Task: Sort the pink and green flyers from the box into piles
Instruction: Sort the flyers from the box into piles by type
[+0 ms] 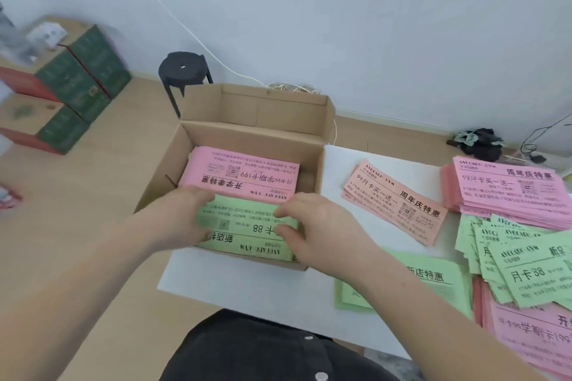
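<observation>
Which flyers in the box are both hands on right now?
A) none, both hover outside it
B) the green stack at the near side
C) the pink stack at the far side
B: left hand and right hand both grip the green stack in the near part of the box.

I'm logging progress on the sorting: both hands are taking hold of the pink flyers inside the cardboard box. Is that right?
Not quite. In the head view the left hand and right hand are taking hold of the green flyers at the near end of the cardboard box. The pink flyers lie just beyond them in the box.
</observation>
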`<state>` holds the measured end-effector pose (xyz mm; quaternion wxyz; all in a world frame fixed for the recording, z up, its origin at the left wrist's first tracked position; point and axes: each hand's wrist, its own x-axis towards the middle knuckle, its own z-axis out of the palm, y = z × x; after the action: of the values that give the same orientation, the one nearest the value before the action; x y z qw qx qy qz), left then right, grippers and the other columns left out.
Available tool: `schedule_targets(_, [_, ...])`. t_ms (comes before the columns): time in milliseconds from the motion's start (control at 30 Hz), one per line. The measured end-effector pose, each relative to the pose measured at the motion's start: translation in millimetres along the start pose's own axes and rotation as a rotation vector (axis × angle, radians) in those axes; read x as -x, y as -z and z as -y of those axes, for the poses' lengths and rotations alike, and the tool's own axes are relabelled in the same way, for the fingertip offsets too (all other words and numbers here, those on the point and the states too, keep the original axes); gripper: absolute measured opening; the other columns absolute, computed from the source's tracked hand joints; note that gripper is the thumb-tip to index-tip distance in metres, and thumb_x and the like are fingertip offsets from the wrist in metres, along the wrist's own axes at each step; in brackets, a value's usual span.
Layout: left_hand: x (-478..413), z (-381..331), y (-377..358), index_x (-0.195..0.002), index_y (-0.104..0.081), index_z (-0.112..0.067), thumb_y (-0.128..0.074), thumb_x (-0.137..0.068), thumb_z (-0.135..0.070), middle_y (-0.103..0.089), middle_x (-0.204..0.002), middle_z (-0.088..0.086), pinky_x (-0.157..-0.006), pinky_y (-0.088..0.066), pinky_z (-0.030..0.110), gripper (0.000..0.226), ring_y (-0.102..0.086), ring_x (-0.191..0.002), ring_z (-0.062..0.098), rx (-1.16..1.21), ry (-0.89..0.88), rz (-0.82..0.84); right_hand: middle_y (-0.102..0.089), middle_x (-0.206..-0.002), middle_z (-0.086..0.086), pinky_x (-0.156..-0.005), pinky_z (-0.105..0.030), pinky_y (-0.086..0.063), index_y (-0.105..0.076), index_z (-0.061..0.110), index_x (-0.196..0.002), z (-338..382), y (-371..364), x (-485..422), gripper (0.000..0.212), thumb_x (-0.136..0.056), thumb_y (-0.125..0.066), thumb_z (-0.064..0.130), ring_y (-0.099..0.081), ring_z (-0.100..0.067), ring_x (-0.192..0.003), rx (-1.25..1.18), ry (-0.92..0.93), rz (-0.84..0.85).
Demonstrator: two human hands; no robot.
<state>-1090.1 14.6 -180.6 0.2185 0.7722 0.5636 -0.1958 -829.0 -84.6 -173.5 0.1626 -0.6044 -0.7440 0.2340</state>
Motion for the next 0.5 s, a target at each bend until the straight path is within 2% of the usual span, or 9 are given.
schedule_targets(33, [-5,5,-2,-0.158,-0.036,-0.023,-0.079,-0.085,-0.04,-0.041,-0.16,-0.004,-0.12,-0.029,0.028,0.086,-0.035,-0.149,0.017,0.021,-0.025,0.027,-0.067,-0.123,0.01,-0.093,-0.037,-0.053,-0.069,0.025,-0.124,5,-9,-12,0.028,-0.098,-0.062,0.035,-0.059,-0.016,-0.12,0.042,0.016,0.056])
schedule_targets(100, [-18,9,-4,-0.156,-0.037,-0.029,-0.083,-0.08,-0.04,-0.045,-0.151,-0.007,-0.118,-0.034,0.03,0.09,-0.039,-0.144,0.017,0.011,-0.123,0.02,-0.059,-0.137,0.007,-0.102,-0.039,-0.05,-0.059,0.024,-0.137,10,-22,-34,0.038,-0.101,-0.059,0.036,-0.05,-0.017,-0.131,0.126,-0.03,0.192])
schedule_targets(200, [-38,17,0,-0.149,-0.042,-0.031,-0.085,-0.076,-0.044,-0.047,-0.138,-0.006,-0.111,-0.04,0.034,0.086,-0.041,-0.134,0.019,-0.119,-0.199,0.01,-0.051,-0.142,0.002,-0.104,-0.044,-0.049,-0.049,0.021,-0.143,14,-35,-62,0.048,-0.099,-0.061,0.037,-0.047,-0.022,-0.135,0.207,-0.173,0.346])
schedule_targets(367, [-58,34,-4,-0.13,-0.049,-0.034,-0.085,-0.066,-0.055,-0.05,-0.126,-0.01,-0.103,-0.045,0.038,0.077,-0.043,-0.119,0.017,-0.159,-0.285,-0.018,-0.042,-0.134,0.0,-0.093,-0.042,-0.054,-0.045,0.022,-0.137,15,-55,-79,0.051,-0.094,-0.066,0.038,-0.044,-0.024,-0.127,0.277,-0.311,0.337])
schedule_targets(433, [-62,39,-4,-0.124,-0.051,-0.036,-0.085,-0.066,-0.055,-0.054,-0.121,-0.013,-0.101,-0.044,0.036,0.069,-0.042,-0.116,0.015,-0.12,-0.309,0.0,-0.043,-0.13,0.002,-0.093,-0.043,-0.053,-0.042,0.023,-0.133,16,-57,-81,0.053,-0.091,-0.07,0.041,-0.049,-0.024,-0.122,0.272,-0.372,0.35])
schedule_targets(500, [-62,40,-2,-0.125,-0.053,-0.036,-0.082,-0.074,-0.052,-0.059,-0.122,-0.014,-0.1,-0.041,0.034,0.062,-0.038,-0.111,0.012,-0.058,-0.349,0.031,-0.045,-0.128,0.003,-0.096,-0.042,-0.051,-0.043,0.024,-0.13,15,-55,-84,0.057,-0.086,-0.074,0.044,-0.05,-0.024,-0.119,0.254,-0.415,0.372])
